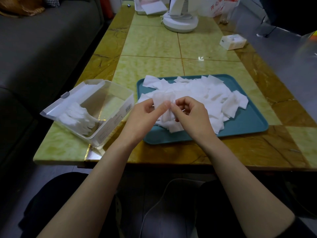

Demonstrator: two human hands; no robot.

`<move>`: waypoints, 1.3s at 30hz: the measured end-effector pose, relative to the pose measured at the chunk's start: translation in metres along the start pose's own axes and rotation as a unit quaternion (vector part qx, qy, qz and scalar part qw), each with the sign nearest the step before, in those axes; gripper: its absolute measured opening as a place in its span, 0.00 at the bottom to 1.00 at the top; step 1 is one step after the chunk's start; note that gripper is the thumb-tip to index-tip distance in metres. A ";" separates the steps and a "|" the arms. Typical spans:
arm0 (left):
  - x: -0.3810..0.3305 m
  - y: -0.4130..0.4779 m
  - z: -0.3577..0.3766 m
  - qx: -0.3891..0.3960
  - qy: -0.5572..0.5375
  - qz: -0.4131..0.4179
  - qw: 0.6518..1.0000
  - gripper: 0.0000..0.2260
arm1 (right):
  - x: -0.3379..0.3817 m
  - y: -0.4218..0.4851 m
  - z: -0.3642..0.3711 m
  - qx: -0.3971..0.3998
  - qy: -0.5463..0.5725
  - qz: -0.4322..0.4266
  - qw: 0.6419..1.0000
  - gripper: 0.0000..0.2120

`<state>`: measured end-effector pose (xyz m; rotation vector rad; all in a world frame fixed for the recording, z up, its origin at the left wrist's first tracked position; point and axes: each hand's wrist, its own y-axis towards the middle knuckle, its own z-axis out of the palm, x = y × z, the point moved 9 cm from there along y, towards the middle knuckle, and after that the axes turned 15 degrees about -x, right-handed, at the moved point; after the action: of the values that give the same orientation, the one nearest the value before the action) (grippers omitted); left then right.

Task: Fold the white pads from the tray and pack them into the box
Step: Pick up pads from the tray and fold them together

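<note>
Both hands, left (145,112) and right (188,114), pinch one pad (163,98) mid-fold; few in box (109,107), tray (248,121) heaped

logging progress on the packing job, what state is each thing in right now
left hand, pinching the held pad
right hand, pinching the same pad
held pad, raised between both hands, being folded
box, lid open, partly filled with folded pads
tray, piled with loose pads
</note>
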<state>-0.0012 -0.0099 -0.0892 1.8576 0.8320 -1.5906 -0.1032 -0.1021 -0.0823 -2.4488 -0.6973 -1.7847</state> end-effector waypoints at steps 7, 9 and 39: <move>0.005 0.006 -0.010 -0.061 0.013 -0.008 0.998 0.08 | 0.005 0.002 -0.009 -0.045 -0.013 -0.025 0.999 0.03; 0.006 0.006 -0.012 -0.075 0.021 -0.008 0.997 0.08 | 0.009 0.002 -0.012 -0.061 0.004 -0.040 0.997 0.04; 0.003 -0.005 0.003 0.020 0.061 -0.029 0.997 0.26 | 0.015 -0.007 0.005 0.038 0.051 -0.016 0.998 0.10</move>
<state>-0.0065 -0.0083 -0.0926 1.9927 0.9212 -1.5510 -0.0978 -0.0896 -0.0718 -2.2938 -0.7834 -1.8429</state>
